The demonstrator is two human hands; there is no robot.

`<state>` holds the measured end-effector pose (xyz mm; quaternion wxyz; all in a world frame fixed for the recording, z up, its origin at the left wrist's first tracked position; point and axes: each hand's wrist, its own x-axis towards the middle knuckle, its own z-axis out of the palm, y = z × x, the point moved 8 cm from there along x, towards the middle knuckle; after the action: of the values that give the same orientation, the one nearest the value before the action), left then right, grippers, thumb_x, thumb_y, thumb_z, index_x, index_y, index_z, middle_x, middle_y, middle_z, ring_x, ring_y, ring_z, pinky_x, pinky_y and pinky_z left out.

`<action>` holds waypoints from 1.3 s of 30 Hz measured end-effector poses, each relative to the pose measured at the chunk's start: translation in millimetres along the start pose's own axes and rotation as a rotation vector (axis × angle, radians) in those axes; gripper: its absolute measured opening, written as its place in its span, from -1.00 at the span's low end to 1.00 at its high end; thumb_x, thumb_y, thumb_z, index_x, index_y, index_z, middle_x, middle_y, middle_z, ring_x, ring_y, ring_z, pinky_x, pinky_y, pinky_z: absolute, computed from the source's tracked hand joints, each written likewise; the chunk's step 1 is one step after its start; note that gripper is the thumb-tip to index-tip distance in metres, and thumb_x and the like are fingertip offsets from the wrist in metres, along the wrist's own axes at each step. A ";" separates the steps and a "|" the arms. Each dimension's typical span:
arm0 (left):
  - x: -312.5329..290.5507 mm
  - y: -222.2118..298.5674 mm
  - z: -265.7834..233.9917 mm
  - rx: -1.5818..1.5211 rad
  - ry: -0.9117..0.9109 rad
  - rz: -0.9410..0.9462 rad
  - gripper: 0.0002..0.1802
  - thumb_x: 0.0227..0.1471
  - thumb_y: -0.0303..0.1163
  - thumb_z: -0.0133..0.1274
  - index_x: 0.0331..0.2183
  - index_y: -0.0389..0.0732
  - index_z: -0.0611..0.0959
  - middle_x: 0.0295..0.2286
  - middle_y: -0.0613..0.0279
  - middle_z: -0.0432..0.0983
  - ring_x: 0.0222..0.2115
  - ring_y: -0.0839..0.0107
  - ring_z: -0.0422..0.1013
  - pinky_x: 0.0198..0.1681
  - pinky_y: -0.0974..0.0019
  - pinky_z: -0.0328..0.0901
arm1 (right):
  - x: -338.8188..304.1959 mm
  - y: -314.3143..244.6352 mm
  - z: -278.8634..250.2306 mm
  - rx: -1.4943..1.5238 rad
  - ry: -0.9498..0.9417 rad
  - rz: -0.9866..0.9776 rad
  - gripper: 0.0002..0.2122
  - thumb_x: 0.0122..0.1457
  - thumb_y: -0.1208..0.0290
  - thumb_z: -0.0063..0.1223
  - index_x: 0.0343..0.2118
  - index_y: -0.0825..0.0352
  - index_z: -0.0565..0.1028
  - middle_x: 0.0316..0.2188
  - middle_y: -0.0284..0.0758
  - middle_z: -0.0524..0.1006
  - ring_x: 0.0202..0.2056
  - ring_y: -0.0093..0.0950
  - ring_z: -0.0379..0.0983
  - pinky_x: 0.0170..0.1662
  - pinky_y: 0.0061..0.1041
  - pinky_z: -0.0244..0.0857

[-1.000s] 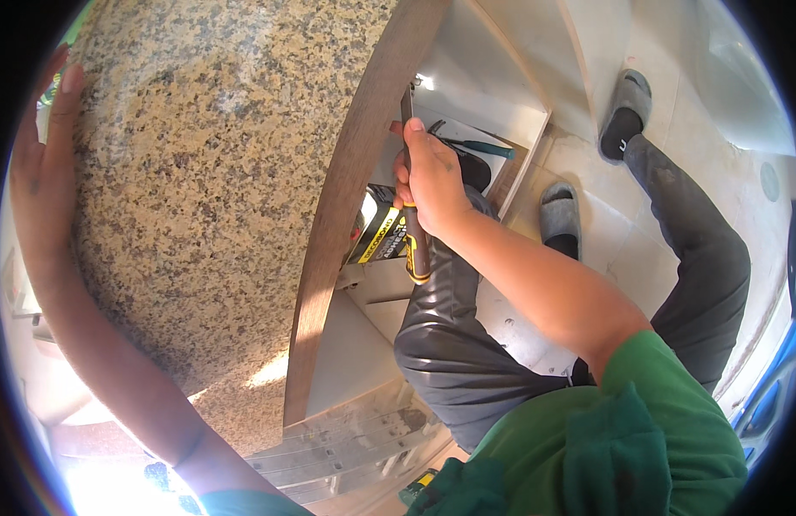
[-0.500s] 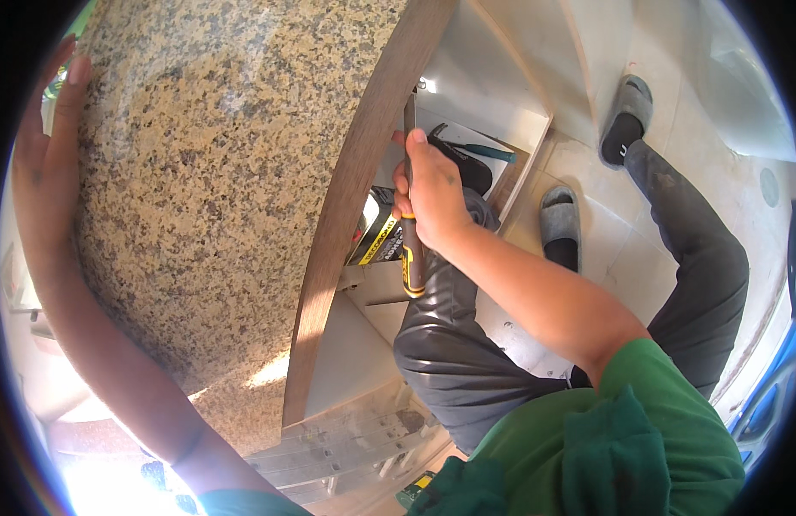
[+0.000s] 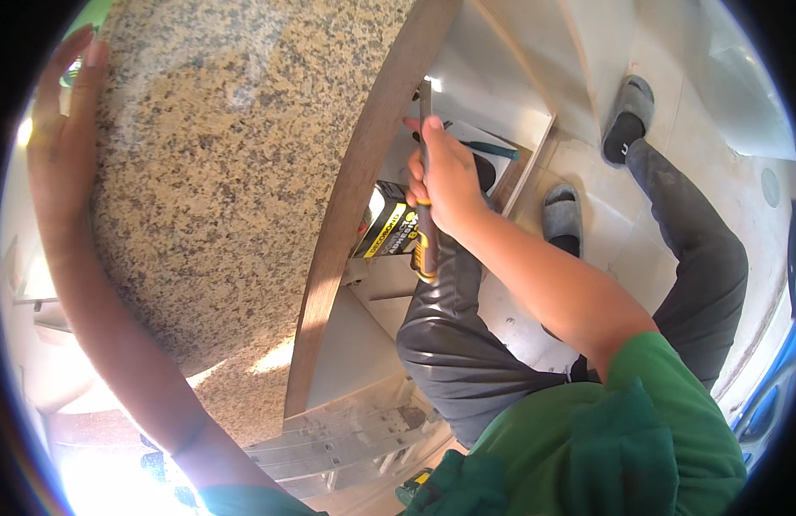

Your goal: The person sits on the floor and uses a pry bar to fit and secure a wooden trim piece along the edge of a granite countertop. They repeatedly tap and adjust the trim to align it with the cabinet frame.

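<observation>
My right hand (image 3: 449, 176) is closed round a long hand tool (image 3: 425, 254) with a brown and yellow handle and a narrow metal shaft or blade. Its far end meets the wooden edge strip (image 3: 350, 202) of the countertop, close to a small metal fitting; the exact contact is hard to see. My left hand (image 3: 64, 146) rests along the far left edge of the speckled stone countertop (image 3: 217, 172), its fingers stretched out and holding nothing visible. Something green shows past those fingers, mostly hidden.
Inside the opened cabinet under the counter stand a black and yellow box (image 3: 389, 225) and a teal-handled tool (image 3: 491, 150). My legs and grey slippers (image 3: 561, 215) are on the tiled floor to the right. A metal ladder (image 3: 346, 447) lies below, and a blue object (image 3: 763, 400) is at right.
My right hand and the tool have shifted slightly right and up, the handle now less over my thigh. The left hand appears slightly further right and up in view, still along the edge.
</observation>
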<state>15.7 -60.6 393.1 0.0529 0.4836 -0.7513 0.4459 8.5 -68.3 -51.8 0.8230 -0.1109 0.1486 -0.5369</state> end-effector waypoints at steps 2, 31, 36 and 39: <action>0.5 -2.8 -6.4 0.039 0.002 0.025 -0.45 0.22 0.09 0.03 0.08 -0.06 0.59 0.04 0.11 0.52 0.11 0.19 0.41 0.18 0.21 0.23 | -25.9 -5.6 -7.4 -0.066 -0.051 0.027 -0.36 0.33 -0.17 -0.12 0.16 0.38 0.34 -0.66 -0.49 0.23 -0.73 -0.64 0.11 -0.59 -0.52 0.18; -192.8 240.2 261.8 -2.422 0.284 -1.517 -0.53 0.30 -0.39 -0.10 0.19 -0.30 0.35 0.21 0.17 0.19 0.13 0.21 0.22 0.27 -0.03 0.16 | -166.8 -122.3 -236.6 -0.596 0.280 0.349 -0.53 0.35 -0.05 -0.10 -0.10 0.37 0.43 -0.65 -0.50 0.21 -0.74 -0.67 0.12 -0.65 -0.56 0.21; -188.9 241.1 264.1 -2.357 0.275 -1.628 -0.50 0.31 -0.36 -0.14 0.19 -0.38 0.31 0.15 0.13 0.23 0.08 0.21 0.26 0.27 -0.01 0.16 | -166.2 -128.2 -234.3 -0.629 0.274 0.295 -0.57 0.36 -0.04 -0.10 -0.16 0.33 0.45 -0.66 -0.52 0.20 -0.75 -0.71 0.12 -0.67 -0.62 0.17; -191.8 236.6 260.0 -2.409 0.343 -1.654 -0.50 0.32 -0.35 -0.17 0.19 -0.42 0.29 0.13 0.10 0.25 0.07 0.21 0.26 0.27 -0.01 0.15 | -165.3 -125.5 -238.5 -0.646 0.239 0.316 -0.55 0.37 -0.03 -0.11 -0.06 0.36 0.45 -0.63 -0.50 0.22 -0.74 -0.68 0.16 -0.64 -0.59 0.22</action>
<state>25.1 -85.9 -6.4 0.7358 0.3736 -0.1616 -0.5412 -247.8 27.6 -210.2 0.7950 -0.2771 0.4206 -0.3381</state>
